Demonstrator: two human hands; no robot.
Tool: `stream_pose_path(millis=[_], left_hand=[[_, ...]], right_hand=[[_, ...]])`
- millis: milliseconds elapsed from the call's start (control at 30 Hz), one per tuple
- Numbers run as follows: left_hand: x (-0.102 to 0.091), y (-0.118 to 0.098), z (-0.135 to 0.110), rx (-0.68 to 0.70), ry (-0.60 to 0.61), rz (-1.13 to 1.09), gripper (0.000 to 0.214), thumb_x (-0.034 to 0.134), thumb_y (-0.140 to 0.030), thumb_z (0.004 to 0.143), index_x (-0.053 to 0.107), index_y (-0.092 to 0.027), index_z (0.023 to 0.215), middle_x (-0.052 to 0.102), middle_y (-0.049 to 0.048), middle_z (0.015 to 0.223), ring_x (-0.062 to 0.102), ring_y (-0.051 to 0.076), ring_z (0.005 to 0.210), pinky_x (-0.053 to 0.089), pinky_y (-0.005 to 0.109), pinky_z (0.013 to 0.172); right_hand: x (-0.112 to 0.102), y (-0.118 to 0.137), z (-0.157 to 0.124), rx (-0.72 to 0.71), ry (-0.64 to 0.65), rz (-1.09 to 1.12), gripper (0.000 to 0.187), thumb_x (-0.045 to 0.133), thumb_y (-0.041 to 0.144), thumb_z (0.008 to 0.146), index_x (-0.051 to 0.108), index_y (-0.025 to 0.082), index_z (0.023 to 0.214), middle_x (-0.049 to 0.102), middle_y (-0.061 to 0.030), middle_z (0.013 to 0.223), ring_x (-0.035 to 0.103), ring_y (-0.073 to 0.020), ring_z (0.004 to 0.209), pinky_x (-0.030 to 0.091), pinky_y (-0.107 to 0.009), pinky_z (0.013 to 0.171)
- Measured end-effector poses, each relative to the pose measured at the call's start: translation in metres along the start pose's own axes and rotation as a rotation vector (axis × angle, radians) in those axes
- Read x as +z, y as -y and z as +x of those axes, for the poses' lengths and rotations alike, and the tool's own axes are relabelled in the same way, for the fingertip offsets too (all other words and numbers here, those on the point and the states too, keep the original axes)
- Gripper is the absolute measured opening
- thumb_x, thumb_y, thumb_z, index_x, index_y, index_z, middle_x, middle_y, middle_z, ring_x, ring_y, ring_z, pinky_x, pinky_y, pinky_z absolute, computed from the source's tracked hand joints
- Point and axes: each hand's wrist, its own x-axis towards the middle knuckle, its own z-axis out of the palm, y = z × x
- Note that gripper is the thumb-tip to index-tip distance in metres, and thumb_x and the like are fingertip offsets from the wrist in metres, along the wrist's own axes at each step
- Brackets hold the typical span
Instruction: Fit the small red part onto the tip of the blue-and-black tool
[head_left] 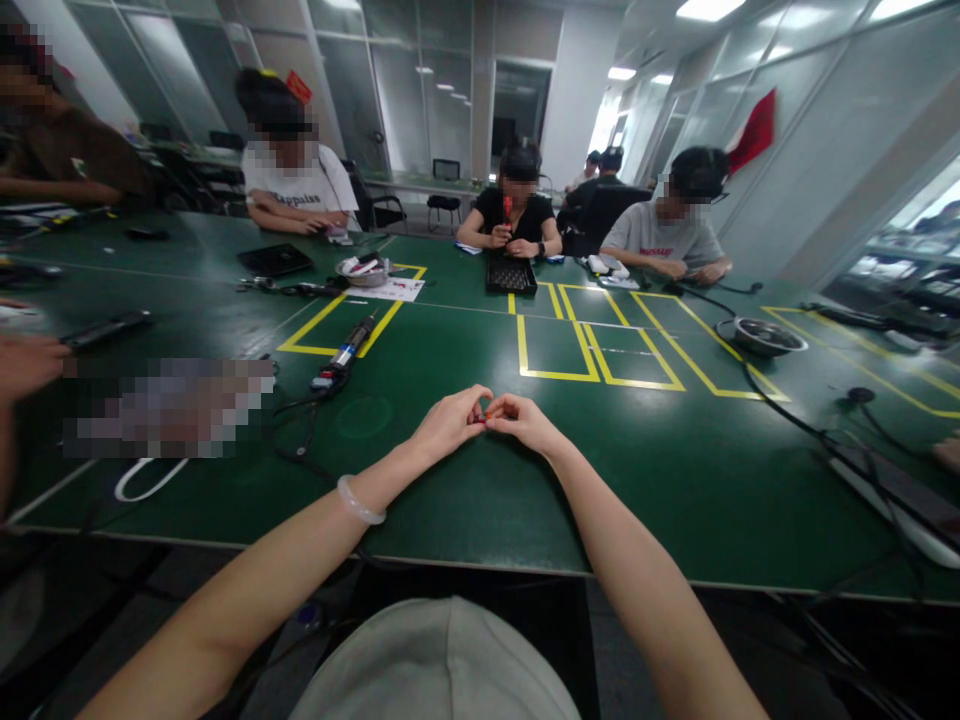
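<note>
Over the green table [480, 500], my left hand [448, 418] and my right hand [523, 420] meet at the fingertips. Between them is a tiny red and dark piece [478, 418], mostly covered by fingers, so its kind does not show. The left fingers curl around it, and the right thumb and forefinger pinch at its right side. A pale bangle [360, 502] circles my left wrist. Nearest to the left hand lies an electric screwdriver [349, 345] with a cable, tip pointing away from me.
Yellow tape outlines [559, 376] mark the table ahead. A metal bowl [769, 337] and cables lie to the right. Farther back are a black compartment tray [511, 277], a bowl with parts [363, 268] and a black tray [275, 260]. Several co-workers sit around the table; one person's hand [34, 365] is at left.
</note>
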Motion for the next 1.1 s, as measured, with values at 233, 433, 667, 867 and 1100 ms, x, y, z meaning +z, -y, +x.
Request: stream_pose_path(millis=[233, 433, 667, 867, 1100], left_hand=[[-0.039, 0.015, -0.014, -0.076, -0.024, 0.212, 0.048, 0.052, -0.05, 0.087, 0.052, -0.025, 0.128, 0.062, 0.0055, 0.108, 0.06, 0.02, 0.098, 0.046, 0.031, 0.083], [-0.115, 0.067, -0.056, -0.438, -0.181, 0.692, 0.051, 0.043, -0.053, 0.089, 0.054, -0.016, 0.122, 0.056, 0.0162, 0.121, 0.054, 0.034, 0.112, 0.044, 0.043, 0.089], [-0.151, 0.115, -0.097, -0.833, 0.06, 0.848, 0.063, 0.027, -0.069, 0.087, 0.061, -0.018, 0.099, 0.065, 0.0114, 0.094, 0.061, 0.032, 0.092, 0.047, 0.042, 0.073], [-0.132, 0.123, -0.087, -0.588, 0.136, 0.839, 0.055, 0.025, -0.056, 0.093, 0.065, -0.019, 0.098, 0.069, 0.0123, 0.1, 0.064, 0.029, 0.089, 0.047, 0.037, 0.074], [-0.093, 0.084, -0.055, -0.455, 0.122, 0.826, 0.049, 0.027, -0.049, 0.095, 0.065, -0.018, 0.098, 0.069, 0.0126, 0.107, 0.066, 0.028, 0.094, 0.049, 0.034, 0.075]], right_hand=[[-0.006, -0.003, 0.0, 0.005, -0.057, -0.055, 0.027, 0.073, 0.034, 0.071, 0.059, 0.016, 0.085, 0.064, 0.0003, 0.072, 0.058, -0.0119, 0.064, 0.046, -0.025, 0.065], [-0.006, -0.005, 0.001, 0.006, -0.074, -0.062, 0.027, 0.072, 0.034, 0.071, 0.058, 0.016, 0.085, 0.063, 0.0005, 0.071, 0.056, -0.0116, 0.062, 0.044, -0.025, 0.063], [-0.006, -0.003, 0.001, 0.036, -0.08, -0.065, 0.027, 0.072, 0.035, 0.07, 0.057, 0.016, 0.084, 0.062, 0.0012, 0.069, 0.057, -0.0118, 0.062, 0.043, -0.024, 0.062], [-0.008, -0.005, 0.002, 0.041, -0.082, -0.027, 0.024, 0.071, 0.031, 0.071, 0.057, 0.016, 0.083, 0.062, 0.0017, 0.069, 0.057, -0.0119, 0.062, 0.043, -0.025, 0.063], [-0.01, -0.009, 0.004, 0.026, -0.103, 0.0, 0.021, 0.07, 0.025, 0.068, 0.056, 0.017, 0.082, 0.059, 0.0034, 0.067, 0.054, -0.0108, 0.06, 0.041, -0.025, 0.062]])
